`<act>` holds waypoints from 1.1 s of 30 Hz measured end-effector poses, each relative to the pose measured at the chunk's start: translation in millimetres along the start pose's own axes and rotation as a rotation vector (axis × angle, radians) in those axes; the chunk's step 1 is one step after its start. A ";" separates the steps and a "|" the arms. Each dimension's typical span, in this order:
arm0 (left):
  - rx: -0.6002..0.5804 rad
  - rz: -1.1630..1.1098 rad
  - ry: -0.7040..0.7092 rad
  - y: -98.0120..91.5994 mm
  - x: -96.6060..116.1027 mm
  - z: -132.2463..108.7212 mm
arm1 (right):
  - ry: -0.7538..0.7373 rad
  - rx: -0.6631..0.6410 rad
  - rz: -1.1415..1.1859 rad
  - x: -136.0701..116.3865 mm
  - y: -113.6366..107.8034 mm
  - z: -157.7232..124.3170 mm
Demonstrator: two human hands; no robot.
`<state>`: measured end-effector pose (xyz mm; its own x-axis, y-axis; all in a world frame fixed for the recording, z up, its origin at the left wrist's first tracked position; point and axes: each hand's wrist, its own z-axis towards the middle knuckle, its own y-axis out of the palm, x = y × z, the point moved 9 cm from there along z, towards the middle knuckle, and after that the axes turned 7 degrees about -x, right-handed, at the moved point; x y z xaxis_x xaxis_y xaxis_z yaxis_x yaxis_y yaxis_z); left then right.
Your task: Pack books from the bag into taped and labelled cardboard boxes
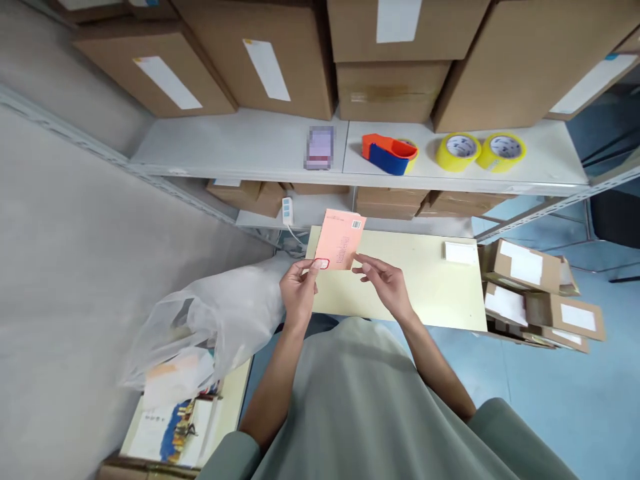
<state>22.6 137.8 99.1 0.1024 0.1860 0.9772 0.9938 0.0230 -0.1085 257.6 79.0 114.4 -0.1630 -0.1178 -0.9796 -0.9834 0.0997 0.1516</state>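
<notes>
Pinching pink booklet by its lower corner with left hand; right hand relaxed open just beside its edge. Barcode upper right, printed lines unreadable.

the booklet hangs above the table between the left hand and right hand; the shelf behind bears tape dispenser and tape rolls; bag left, parcels right.

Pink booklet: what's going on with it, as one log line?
left hand pinches pink booklet by lower corner | right hand open, fingertips at its edge | booklet seen over yellow table
</notes>
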 end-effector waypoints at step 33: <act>-0.338 0.016 -0.164 33.7 -50.6 -5.7 | 0.027 -0.018 -0.014 31.1 -43.4 14.1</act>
<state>51.2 123.6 47.1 0.1368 0.3396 0.9306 0.9529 -0.3018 -0.0300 296.3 84.9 75.5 -0.1508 -0.1459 -0.9778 -0.9869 0.0799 0.1402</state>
